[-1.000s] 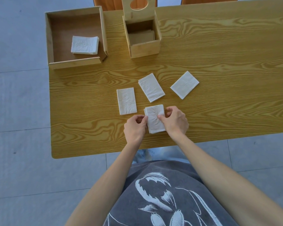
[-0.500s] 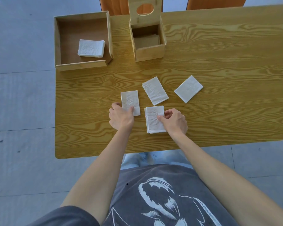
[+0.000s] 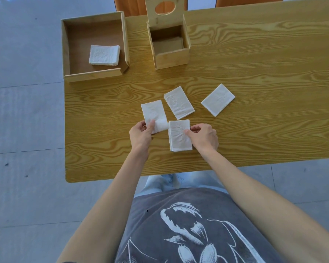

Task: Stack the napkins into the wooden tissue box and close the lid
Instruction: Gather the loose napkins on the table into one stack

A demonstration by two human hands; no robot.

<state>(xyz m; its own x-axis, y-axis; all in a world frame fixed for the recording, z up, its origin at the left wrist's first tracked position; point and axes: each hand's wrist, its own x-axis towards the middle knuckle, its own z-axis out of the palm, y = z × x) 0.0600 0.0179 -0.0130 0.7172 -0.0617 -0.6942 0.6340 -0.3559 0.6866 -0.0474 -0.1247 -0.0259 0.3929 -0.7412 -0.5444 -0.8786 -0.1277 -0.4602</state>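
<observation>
My left hand pinches the near end of a white folded napkin, whose near edge is lifted off the table. My right hand presses its fingertips on the right edge of a small napkin stack lying flat in front of me. Two more folded napkins lie farther out, one in the middle and one to the right. The wooden tissue box stands at the far edge, its lid with an oval hole tipped up and back.
A shallow wooden tray at the far left corner of the wooden table holds another pile of napkins. Orange chair backs show behind the table. The table's near edge runs just below my wrists.
My left hand left the stack, moved left to the neighbouring napkin and has now taken its near end and raised it. My right hand stayed on the stack.
</observation>
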